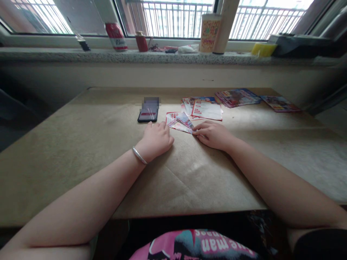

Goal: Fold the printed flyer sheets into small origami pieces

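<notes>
My left hand, a silver bangle at its wrist, rests on the table with its fingers curled under. Nothing shows in it, though its underside is hidden. Just beyond its knuckles lies a black smartphone with a lit screen. My right hand has its thumb and fingertips closed at the right corner of a partly folded printed leaflet. A creased flap of that paper points up toward the middle. Behind it, more red-and-white leaflets overlap in a loose pile.
Glossy colourful leaflets and another small stack lie at the table's back right. On the windowsill stand a red-and-white can, a red lighter-like container, a patterned paper cup and a yellow block.
</notes>
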Available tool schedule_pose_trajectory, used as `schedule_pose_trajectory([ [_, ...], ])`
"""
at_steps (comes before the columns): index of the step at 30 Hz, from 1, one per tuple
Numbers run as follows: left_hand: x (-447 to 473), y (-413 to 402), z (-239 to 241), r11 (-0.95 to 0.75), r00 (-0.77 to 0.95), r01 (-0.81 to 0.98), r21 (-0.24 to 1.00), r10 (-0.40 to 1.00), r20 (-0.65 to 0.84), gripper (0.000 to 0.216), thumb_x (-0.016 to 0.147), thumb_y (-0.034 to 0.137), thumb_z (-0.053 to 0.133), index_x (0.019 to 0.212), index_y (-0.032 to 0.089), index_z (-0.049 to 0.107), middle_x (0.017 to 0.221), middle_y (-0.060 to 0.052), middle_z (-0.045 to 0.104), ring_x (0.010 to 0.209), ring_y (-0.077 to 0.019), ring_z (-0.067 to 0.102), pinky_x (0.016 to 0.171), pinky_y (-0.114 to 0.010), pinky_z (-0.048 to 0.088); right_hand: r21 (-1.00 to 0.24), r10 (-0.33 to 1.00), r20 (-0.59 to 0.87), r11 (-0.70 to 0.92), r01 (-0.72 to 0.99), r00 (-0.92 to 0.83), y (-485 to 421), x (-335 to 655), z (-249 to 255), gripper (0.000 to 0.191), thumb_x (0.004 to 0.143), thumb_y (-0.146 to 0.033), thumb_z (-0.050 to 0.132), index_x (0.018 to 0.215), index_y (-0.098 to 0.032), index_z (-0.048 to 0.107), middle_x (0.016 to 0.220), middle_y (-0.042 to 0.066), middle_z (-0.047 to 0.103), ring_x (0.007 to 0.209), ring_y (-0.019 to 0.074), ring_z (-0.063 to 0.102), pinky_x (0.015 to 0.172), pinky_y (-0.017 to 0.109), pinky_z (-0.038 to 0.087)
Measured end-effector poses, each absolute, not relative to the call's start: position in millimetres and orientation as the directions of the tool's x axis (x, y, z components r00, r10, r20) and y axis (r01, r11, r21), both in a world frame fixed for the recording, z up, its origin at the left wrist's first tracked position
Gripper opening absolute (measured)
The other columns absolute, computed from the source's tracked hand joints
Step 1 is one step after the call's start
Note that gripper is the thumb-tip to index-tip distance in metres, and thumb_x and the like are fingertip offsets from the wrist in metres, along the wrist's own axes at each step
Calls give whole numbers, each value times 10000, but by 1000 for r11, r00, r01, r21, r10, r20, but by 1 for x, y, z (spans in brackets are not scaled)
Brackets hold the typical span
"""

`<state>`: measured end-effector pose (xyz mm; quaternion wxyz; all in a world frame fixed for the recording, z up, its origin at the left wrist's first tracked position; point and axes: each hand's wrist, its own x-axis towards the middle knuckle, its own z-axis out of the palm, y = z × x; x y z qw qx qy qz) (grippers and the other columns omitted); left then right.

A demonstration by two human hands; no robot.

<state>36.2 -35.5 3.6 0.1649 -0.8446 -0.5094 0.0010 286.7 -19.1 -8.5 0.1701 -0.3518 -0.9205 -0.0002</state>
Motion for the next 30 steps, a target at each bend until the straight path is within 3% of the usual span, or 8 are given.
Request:
schedule_pose_trajectory([
  [4, 37, -37, 4, -413, 471, 864, -287, 865, 172, 326, 886, 272, 439, 1054, 72, 635, 1080, -174, 637, 997, -304, 612, 916, -456, 429, -115, 641, 322, 757, 643, -697, -18, 287, -9, 276, 897, -224, 515, 1046, -237, 748, 1138, 23, 716, 1044, 220, 628, 936, 389, 502],
  [9, 36, -29, 2, -371, 413, 907, -201, 879, 238, 352, 942, 345, 394, 996, 98, 638, 1077, -153, 638, 943, -271, 610, 751, -359, 479, -100, 636, 329, 758, 644, -698, -19, 286, -8, 268, 891, -222, 521, 1032, -239, 749, 1126, 17, 720, 1034, 212, 629, 935, 376, 495],
  [12, 33, -23, -1, -450, 462, 886, -112, 838, 290, 303, 937, 331, 428, 967, 112, 636, 1134, -135, 630, 999, -248, 598, 815, -337, 486, -77, 646, 339, 743, 664, -684, -19, 288, -7, 246, 888, -224, 524, 976, -228, 754, 1089, 19, 730, 1014, 209, 633, 943, 367, 484],
  [14, 32, -22, -2, -522, 522, 849, -84, 801, 294, 255, 922, 314, 465, 935, 123, 632, 1060, -128, 648, 992, -240, 597, 834, -328, 485, -54, 674, 339, 710, 702, -656, -18, 290, -6, 226, 886, -236, 528, 939, -218, 747, 1067, 29, 733, 1008, 217, 632, 930, 364, 482],
  [19, 34, -24, -3, -614, 606, 786, -69, 743, 283, 186, 910, 266, 496, 926, 145, 637, 944, -101, 654, 864, -222, 618, 751, -326, 506, 29, 741, 287, 627, 778, -608, -19, 291, -3, 205, 879, -298, 553, 935, -185, 715, 1017, 81, 729, 995, 251, 623, 864, 364, 480],
  [25, 34, -15, -12, -758, 703, 652, -1, 604, 376, 238, 964, 271, 470, 1068, 203, 672, 1039, -89, 637, 1148, -233, 555, 997, -392, 468, 20, 716, 333, 645, 764, -614, -21, 284, -4, 224, 914, -308, 524, 988, -218, 715, 1026, 57, 724, 989, 237, 612, 871, 355, 463],
  [30, 36, -10, -15, -799, 727, 600, 39, 566, 388, 196, 941, 263, 529, 1022, 184, 688, 1020, -84, 644, 1123, -230, 564, 1019, -405, 460, -23, 698, 360, 669, 743, -619, -19, 281, -10, 219, 917, -301, 532, 992, -231, 725, 1058, 44, 719, 986, 224, 617, 876, 350, 467],
])
